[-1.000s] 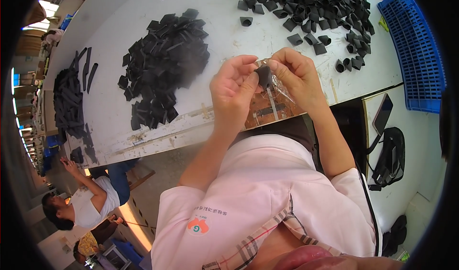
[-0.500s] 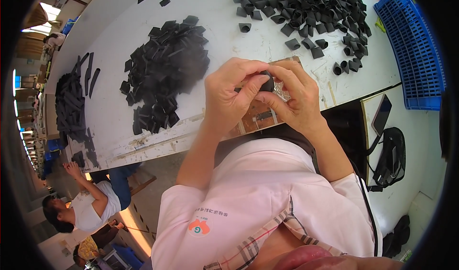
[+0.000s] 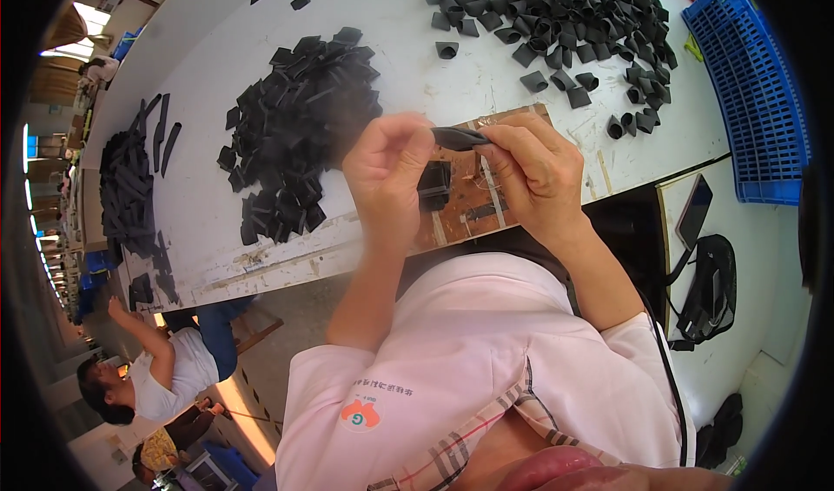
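At mid-frame the left hand (image 3: 387, 174) and right hand (image 3: 539, 174) are raised side by side, both pinching one flat black strip (image 3: 459, 136) that spans the gap between their fingertips. Just beyond and below the hands, a brown wooden board (image 3: 473, 200) lies at the edge of the white table (image 3: 408, 48). Farther up, a heap of flat black pieces (image 3: 300, 117) sits upper left of centre, and black tube-like pieces (image 3: 556, 13) spread along the top. A blue crate (image 3: 751, 91) stands at upper right.
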{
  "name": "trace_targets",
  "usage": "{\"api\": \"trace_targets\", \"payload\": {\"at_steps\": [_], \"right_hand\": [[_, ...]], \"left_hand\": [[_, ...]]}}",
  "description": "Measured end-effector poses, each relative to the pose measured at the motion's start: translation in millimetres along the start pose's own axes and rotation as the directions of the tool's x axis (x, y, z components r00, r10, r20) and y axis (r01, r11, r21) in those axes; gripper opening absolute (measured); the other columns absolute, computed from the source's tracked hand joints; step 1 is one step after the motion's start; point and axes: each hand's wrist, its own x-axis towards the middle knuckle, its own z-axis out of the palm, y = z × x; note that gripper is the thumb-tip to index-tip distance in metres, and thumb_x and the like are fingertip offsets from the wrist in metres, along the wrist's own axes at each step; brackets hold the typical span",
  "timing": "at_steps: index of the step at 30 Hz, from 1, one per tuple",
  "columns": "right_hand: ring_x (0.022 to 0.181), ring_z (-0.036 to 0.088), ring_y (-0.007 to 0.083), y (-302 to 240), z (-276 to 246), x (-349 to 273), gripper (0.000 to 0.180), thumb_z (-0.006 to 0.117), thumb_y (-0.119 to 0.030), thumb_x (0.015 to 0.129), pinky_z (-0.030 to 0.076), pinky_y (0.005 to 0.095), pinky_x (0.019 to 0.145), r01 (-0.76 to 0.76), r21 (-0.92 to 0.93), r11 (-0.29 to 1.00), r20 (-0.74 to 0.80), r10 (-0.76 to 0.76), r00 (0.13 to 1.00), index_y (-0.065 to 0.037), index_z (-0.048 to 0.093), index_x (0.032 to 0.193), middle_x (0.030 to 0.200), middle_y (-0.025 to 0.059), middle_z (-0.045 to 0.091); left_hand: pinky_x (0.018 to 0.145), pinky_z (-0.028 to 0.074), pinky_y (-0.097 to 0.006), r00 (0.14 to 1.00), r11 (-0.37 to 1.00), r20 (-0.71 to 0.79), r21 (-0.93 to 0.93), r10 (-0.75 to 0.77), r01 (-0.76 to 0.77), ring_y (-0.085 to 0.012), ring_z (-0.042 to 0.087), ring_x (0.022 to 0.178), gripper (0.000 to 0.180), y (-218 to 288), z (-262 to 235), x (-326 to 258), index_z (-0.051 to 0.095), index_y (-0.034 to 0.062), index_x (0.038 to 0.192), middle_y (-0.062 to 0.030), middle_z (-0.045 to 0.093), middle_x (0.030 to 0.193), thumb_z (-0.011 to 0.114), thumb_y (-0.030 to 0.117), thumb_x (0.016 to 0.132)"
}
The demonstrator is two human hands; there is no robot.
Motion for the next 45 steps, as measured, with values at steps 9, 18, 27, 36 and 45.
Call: {"api": "trace_targets", "payload": {"at_steps": [9,18,27,36,45], "right_hand": [[0.054,0.054,0.0185,-2,-3,2,0.006,0.061,0.001,0.071,0.042,0.028,0.048,-0.151,0.146,0.978,0.079,0.14,0.987,-0.001,0.059,0.076,0.065,0.0071,0.053],[0.057,0.052,0.0221,3,5,-6,0.01,0.062,0.001,0.069,0.041,0.0306,0.049,-0.122,0.131,0.984,0.061,0.115,0.992,-0.002,0.059,0.077,0.066,0.007,0.052],[0.054,0.051,0.0204,0,1,-1,0.006,0.061,0.001,0.072,0.04,0.0292,0.048,-0.155,0.095,0.983,0.115,0.144,0.983,-0.001,0.058,0.077,0.067,0.0077,0.052],[0.052,0.043,0.0127,-5,2,-6,0.005,0.06,0.0,0.076,0.034,0.0225,0.046,-0.146,0.057,0.988,0.08,0.142,0.987,0.001,0.056,0.079,0.065,0.0059,0.05],[0.054,0.047,0.0134,1,7,-8,0.008,0.06,-0.003,0.078,0.036,0.0225,0.047,-0.083,0.021,0.996,0.038,0.082,0.996,0.002,0.054,0.079,0.069,0.0081,0.053]], "left_hand": [[0.063,0.039,-0.02,0.999,0.999,0.013,-0.013,-0.038,0.038,-0.0089,0.049,0.066,0.005,-5,-2,-4,0.055,-0.0023,0.082,-0.0088,0.056,0.083,0.057,0.003,0.081],[0.064,0.041,-0.02,0.998,0.998,0.034,-0.018,-0.056,0.057,-0.0093,0.05,0.067,0.005,-12,-4,-7,0.055,-0.0024,0.083,-0.0086,0.056,0.084,0.055,0.003,0.082],[0.064,0.043,-0.017,0.986,0.989,0.074,0.031,-0.149,0.147,-0.0065,0.054,0.072,0.01,-1,3,-2,0.057,-0.0024,0.091,-0.0085,0.059,0.089,0.056,0.002,0.082],[0.061,0.045,-0.018,0.924,0.953,0.233,0.093,-0.302,0.288,-0.0045,0.053,0.066,0.008,-19,-1,-5,0.054,-0.0024,0.087,-0.0034,0.059,0.075,0.054,0.005,0.084],[0.046,0.042,-0.018,0.936,0.929,0.057,-0.121,-0.346,0.351,-0.005,0.051,0.052,0.004,-10,11,-8,0.052,0.0008,0.084,-0.0032,0.057,0.068,0.054,0.001,0.082]]}}
